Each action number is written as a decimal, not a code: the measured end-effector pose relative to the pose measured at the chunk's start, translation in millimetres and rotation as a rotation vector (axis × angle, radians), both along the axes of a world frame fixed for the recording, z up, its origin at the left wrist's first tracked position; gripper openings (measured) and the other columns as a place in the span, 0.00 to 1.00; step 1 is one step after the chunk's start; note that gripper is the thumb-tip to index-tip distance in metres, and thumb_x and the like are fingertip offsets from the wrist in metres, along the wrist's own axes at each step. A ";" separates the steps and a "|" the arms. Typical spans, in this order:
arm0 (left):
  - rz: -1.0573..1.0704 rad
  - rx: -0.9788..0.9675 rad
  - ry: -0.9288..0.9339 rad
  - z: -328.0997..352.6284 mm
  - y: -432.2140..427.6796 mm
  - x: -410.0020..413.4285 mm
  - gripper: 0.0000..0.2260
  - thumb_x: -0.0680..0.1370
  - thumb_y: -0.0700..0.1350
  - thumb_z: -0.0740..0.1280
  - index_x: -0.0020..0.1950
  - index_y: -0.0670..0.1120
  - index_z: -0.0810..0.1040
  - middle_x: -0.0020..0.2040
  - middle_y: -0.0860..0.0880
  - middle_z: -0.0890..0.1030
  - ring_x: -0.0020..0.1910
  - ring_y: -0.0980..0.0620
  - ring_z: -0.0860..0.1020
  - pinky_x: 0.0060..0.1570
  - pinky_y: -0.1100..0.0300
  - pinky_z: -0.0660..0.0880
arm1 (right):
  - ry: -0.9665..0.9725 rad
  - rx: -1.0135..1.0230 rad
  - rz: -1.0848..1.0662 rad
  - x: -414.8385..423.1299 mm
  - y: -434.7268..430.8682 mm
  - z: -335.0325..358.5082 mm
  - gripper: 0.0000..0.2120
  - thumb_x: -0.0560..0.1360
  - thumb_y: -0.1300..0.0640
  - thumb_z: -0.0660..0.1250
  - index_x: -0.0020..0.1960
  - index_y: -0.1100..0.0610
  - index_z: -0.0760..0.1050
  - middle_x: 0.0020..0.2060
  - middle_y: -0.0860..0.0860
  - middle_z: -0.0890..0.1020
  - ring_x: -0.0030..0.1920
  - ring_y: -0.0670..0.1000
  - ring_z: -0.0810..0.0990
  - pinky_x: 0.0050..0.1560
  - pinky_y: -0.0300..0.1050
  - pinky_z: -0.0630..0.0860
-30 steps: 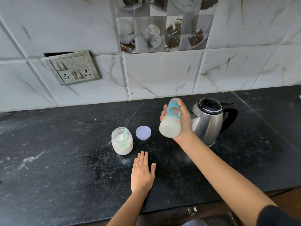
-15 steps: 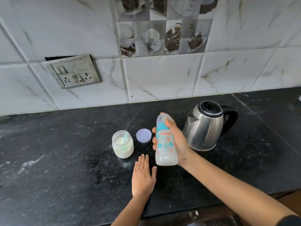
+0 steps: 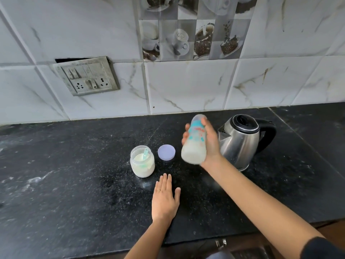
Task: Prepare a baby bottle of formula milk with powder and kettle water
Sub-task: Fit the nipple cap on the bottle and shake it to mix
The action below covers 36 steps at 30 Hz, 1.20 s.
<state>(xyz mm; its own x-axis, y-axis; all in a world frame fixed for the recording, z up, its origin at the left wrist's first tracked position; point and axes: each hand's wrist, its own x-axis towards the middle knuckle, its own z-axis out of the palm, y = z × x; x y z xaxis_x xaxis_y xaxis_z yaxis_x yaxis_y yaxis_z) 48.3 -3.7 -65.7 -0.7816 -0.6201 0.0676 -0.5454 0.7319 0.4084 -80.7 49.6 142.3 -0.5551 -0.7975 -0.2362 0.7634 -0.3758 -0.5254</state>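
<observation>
Nearly done — right hand [image 3: 210,144] grips the capped, milk-filled bottle [image 3: 194,141], likely mixing; left hand [image 3: 165,198] rests flat — powder jar [image 3: 142,161] left uncapped.

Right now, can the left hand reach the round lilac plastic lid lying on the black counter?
Probably yes. The left hand rests flat and holds nothing, and bare black counter lies between it and the round lilac plastic lid; the clear powder jar stands off to the side.

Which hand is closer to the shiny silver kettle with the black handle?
Right. The right hand, gripping the milky baby bottle, is just left of the shiny silver kettle. The left hand lies flat on the black counter, farther left and nearer the person.
</observation>
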 end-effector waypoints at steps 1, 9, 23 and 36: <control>-0.001 -0.003 -0.001 -0.2 0.3 0.3 0.35 0.75 0.63 0.37 0.77 0.45 0.53 0.78 0.48 0.53 0.77 0.53 0.49 0.71 0.62 0.37 | -0.025 -0.010 -0.030 -4.9 -1.2 3.5 0.13 0.76 0.46 0.62 0.46 0.57 0.72 0.36 0.52 0.78 0.27 0.50 0.78 0.29 0.40 0.77; -0.004 0.011 0.004 -0.3 -0.5 -0.1 0.36 0.75 0.63 0.37 0.78 0.46 0.53 0.78 0.48 0.53 0.77 0.53 0.49 0.72 0.62 0.37 | 0.106 0.038 0.065 8.4 1.5 -8.2 0.16 0.74 0.48 0.64 0.59 0.52 0.68 0.38 0.54 0.77 0.28 0.52 0.77 0.30 0.43 0.77; -0.003 -0.004 -0.012 1.2 -0.2 0.7 0.36 0.74 0.63 0.35 0.78 0.46 0.51 0.78 0.49 0.52 0.77 0.54 0.48 0.71 0.63 0.36 | 0.014 0.003 -0.042 -9.8 -1.3 0.9 0.17 0.73 0.47 0.65 0.56 0.55 0.68 0.36 0.52 0.78 0.28 0.51 0.78 0.30 0.41 0.77; -0.001 0.017 0.000 0.7 -0.7 -0.5 0.36 0.75 0.63 0.37 0.77 0.46 0.52 0.78 0.48 0.53 0.77 0.54 0.48 0.71 0.64 0.35 | 0.177 0.037 0.079 6.0 8.8 -11.6 0.13 0.75 0.49 0.63 0.58 0.50 0.69 0.38 0.54 0.78 0.29 0.53 0.77 0.30 0.44 0.76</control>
